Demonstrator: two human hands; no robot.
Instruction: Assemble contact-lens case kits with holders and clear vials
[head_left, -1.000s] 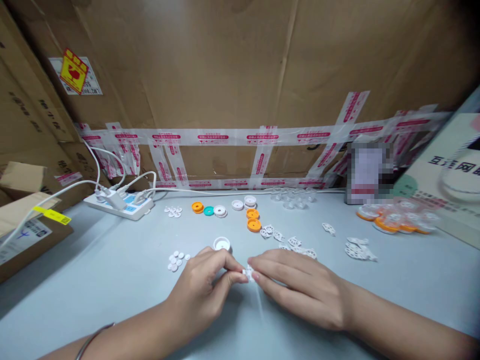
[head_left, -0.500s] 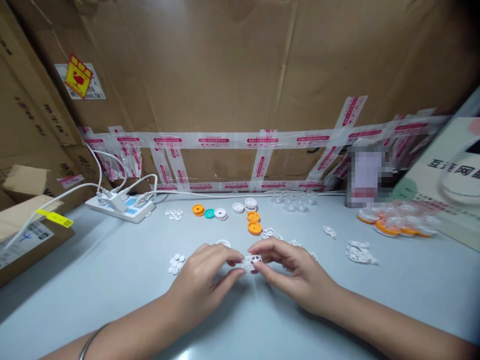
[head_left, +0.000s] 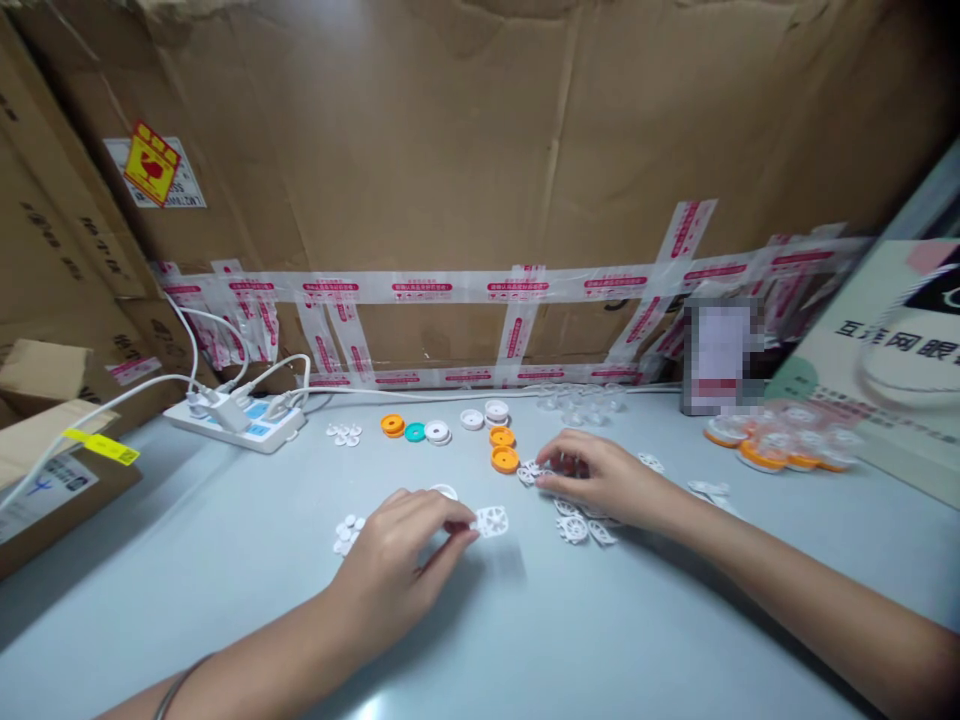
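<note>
A cardboard box (head_left: 45, 470) with a yellow tag sits at the far left edge of the grey table (head_left: 525, 640), at about nine o'clock. Just past it, toward ten o'clock, a white power strip (head_left: 236, 425) lies with white plugs and cables in it.

Near the middle, the left hand (head_left: 397, 570) rests low over the table, its thumb and forefinger pinched together on a white spoked wheel (head_left: 491, 521), which is held just off the surface at the fingertips. A small cluster of white buttons (head_left: 346, 532) lies just beside that hand at its ten o'clock, and a white ring (head_left: 444, 491) peeks out behind the knuckles.

At twelve o'clock, farther back, stands a row of small discs: an orange one (head_left: 392, 425), a teal one (head_left: 415, 432), white ones (head_left: 437, 432), then two more orange discs (head_left: 504, 458).

The right hand (head_left: 600, 475) reaches out toward one o'clock, fingers curled with the tips close together on a loose white wheel (head_left: 531, 472) on the table; whether it actually grips the piece cannot be told. More white wheels (head_left: 581, 527) lie scattered under and beside its wrist.

At two o'clock, a pile of orange-and-clear parts (head_left: 780, 445) sits near a printed carton (head_left: 892, 370).
</note>
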